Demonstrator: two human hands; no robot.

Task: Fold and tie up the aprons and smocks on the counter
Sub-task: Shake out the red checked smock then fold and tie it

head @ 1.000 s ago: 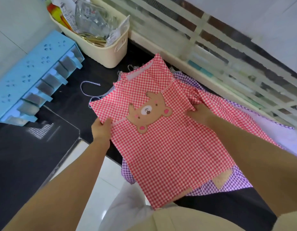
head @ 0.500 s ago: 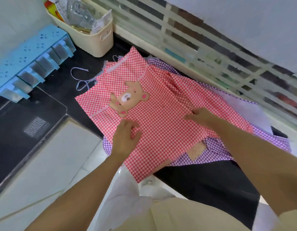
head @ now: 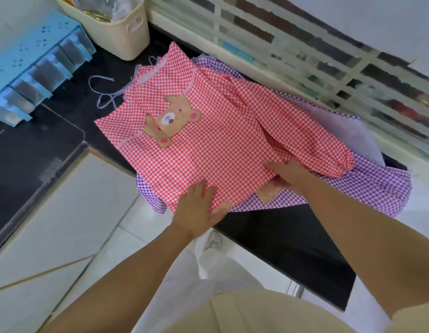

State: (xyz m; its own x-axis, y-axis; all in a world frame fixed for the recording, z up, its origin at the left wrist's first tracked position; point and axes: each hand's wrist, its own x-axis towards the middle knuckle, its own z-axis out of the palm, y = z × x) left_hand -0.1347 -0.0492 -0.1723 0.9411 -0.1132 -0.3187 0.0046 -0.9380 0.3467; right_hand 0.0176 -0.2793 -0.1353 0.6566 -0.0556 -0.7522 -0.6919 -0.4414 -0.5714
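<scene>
A red-checked smock with a brown bear patch lies flat on the black counter, on top of a purple-checked garment. My left hand lies flat on the smock's near hem at the counter's edge, fingers spread. My right hand rests on the smock's right lower edge, fingers straight, next to a folded-over sleeve. A striped tie string trails off to the left on the counter.
A cream basket of packets stands at the back left, with a blue drawer rack to its left. A barred window runs along the back. The counter edge drops to white floor tiles below my left hand.
Both hands have slid down the smock toward me, from its sides near the bear patch to its lower hem, smoothing the cloth. The camera view has shifted left.
</scene>
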